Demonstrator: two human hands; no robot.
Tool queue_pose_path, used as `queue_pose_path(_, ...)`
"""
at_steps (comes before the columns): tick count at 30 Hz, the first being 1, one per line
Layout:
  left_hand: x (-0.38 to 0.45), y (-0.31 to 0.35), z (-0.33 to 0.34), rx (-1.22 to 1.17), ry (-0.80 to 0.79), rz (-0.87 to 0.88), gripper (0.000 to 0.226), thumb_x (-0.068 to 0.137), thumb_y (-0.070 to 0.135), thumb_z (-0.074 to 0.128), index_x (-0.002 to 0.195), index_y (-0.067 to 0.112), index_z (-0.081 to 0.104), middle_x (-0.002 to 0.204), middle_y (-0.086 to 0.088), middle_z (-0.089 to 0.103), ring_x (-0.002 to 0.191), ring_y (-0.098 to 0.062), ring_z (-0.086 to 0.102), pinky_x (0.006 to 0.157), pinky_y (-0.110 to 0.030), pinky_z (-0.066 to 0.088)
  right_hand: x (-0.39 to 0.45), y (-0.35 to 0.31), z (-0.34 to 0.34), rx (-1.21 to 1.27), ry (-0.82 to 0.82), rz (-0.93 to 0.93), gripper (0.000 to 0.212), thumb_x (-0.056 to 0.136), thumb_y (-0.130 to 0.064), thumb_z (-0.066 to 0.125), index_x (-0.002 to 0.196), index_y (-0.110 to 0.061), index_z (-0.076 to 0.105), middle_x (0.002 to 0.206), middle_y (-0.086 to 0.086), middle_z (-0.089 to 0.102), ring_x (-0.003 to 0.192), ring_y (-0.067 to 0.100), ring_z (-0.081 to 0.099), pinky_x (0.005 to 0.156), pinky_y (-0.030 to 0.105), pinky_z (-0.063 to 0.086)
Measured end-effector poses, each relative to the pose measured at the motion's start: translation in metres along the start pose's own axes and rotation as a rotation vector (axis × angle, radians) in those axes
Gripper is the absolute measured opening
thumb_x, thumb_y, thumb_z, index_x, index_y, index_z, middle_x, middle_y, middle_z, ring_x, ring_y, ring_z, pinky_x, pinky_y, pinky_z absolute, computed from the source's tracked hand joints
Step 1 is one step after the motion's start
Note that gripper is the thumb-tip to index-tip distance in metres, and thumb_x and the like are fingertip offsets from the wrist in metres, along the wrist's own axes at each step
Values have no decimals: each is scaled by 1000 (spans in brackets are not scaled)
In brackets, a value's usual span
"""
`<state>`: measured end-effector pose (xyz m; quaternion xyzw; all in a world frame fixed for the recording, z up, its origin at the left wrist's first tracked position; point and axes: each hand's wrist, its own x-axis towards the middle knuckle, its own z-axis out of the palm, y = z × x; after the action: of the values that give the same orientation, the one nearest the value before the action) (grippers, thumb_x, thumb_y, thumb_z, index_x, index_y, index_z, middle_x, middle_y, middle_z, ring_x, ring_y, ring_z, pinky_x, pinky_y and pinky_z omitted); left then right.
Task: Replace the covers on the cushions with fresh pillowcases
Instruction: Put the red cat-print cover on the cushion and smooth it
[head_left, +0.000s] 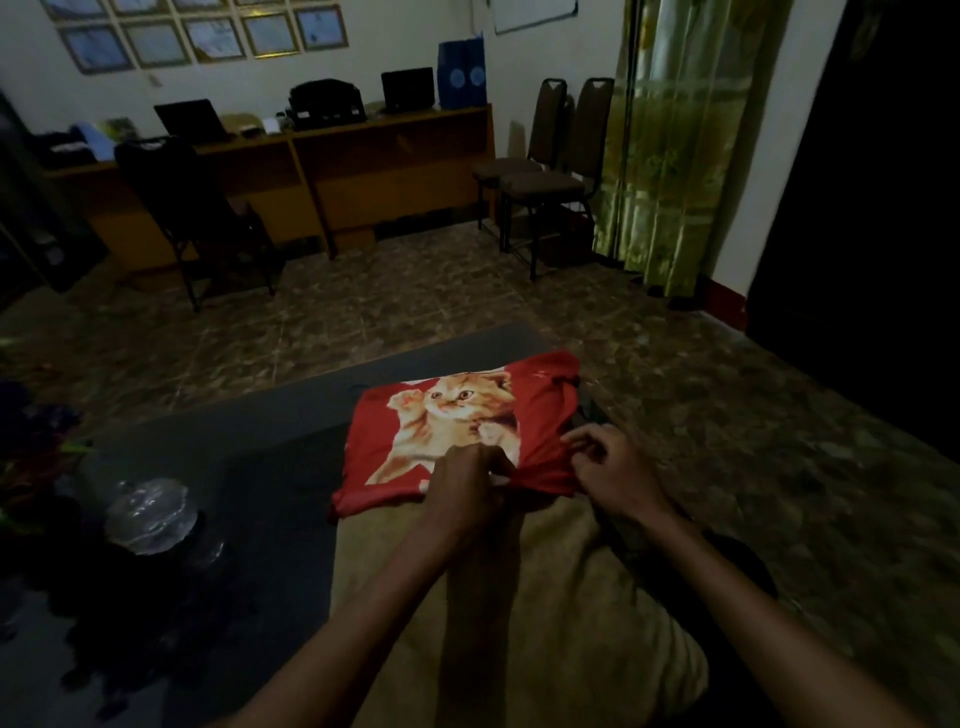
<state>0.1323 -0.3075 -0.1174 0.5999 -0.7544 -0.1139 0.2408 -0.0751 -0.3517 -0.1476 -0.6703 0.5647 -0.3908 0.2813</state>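
red pillowcase (457, 431) with an orange kitten print lies flat on the dark table (291, 415), near its right end. its near edge overlaps the top of a tan cushion (519, 597), which runs from the table edge back toward the person.

left hand (467, 483) – fingers curled, pinching the pillowcase's near edge, cloth bunched under the fingertips. right hand (613, 467) – fingers curled too, gripping the same edge just to the right. hands sit close together, a short gathered strip of red fabric between them. both forearms come in from the bottom of the frame, over the cushion.

can't tell whether the cushion is already inside the case opening or just under it – the hands cover that spot.

other stuff: clear glass lidded jar (150, 514) on the table's left part, well apart from the pillowcase. dim room, tiled floor (363, 312). wooden desk (322, 171) along the far wall with a printer (326, 104) and laptops on it, dark chair (192, 208) in front of it. two more chairs (550, 166) beside a green curtain (670, 140). framed certificates (208, 31) on the wall.
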Motion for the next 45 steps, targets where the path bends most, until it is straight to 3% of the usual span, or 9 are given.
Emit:
queue_pose_path(3,-24,-2,-6,-46,-59,31,19,87,12,74,106,16,75,101,2,75,74,9,61,68,-3,49,10,-21,21,65,73,68,12,83,-28,69,91,-38,67,99,-4,63,93,15,64,85,34,53)
queue_pose_path(9,-24,-30,-44,-190,-263,3,32,92,29,71,122,19,68,111,4,73,94,0,67,79,-12,54,10,-30,51,-95,108,80,6,88,-29,73,83,-29,70,97,-2,62,102,25,61,91,41,50)
queue_pose_path(13,-12,-65,-58,-76,-49,-145,38,94,21,68,131,18,61,120,12,58,101,-4,62,84,-23,53,14,-29,46,-234,114,39,7,86,-31,74,80,-30,72,98,0,69,102,26,63,97,48,48)
queue_pose_path(20,-17,-78,-35,-88,164,-268,5,93,16,69,96,16,73,91,1,74,77,-5,68,71,-32,60,19,-56,66,-209,-21,-12,29,87,-48,72,112,-34,73,120,-9,61,117,16,49,108,44,39)
queue_pose_path(29,-66,-68,-17,-37,193,-170,15,94,26,63,80,21,60,80,3,67,69,-9,61,60,-30,50,15,-46,89,-242,24,-66,16,83,-21,73,73,-25,62,85,-9,61,92,23,59,85,41,45)
queue_pose_path(32,-59,-84,-33,-65,147,-111,8,97,26,63,90,22,64,88,3,69,73,-5,60,63,-21,46,18,-46,77,-346,-122,-119,14,89,-22,69,78,-28,63,92,-9,58,97,20,56,89,39,41)
queue_pose_path(36,-43,-123,-50,-10,279,-240,30,91,28,70,119,18,69,118,-1,67,103,-17,62,86,-35,54,19,-48,52,-672,-449,-179,6,89,-26,66,94,-26,70,103,-5,53,110,21,56,89,35,42)
queue_pose_path(39,-38,-132,-43,-32,274,-283,22,86,33,74,105,21,77,104,0,74,92,-15,68,78,-36,57,22,-61,36,-743,-607,-124,12,86,-31,70,75,-30,67,98,0,69,97,20,67,76,29,47)
queue_pose_path(45,-59,-117,-29,-151,463,-428,19,89,24,70,73,19,61,71,6,63,65,-14,61,58,-38,52,26,-82,59,-503,-323,-255,14,84,-41,76,94,-31,74,99,-9,59,94,12,58,87,34,49)
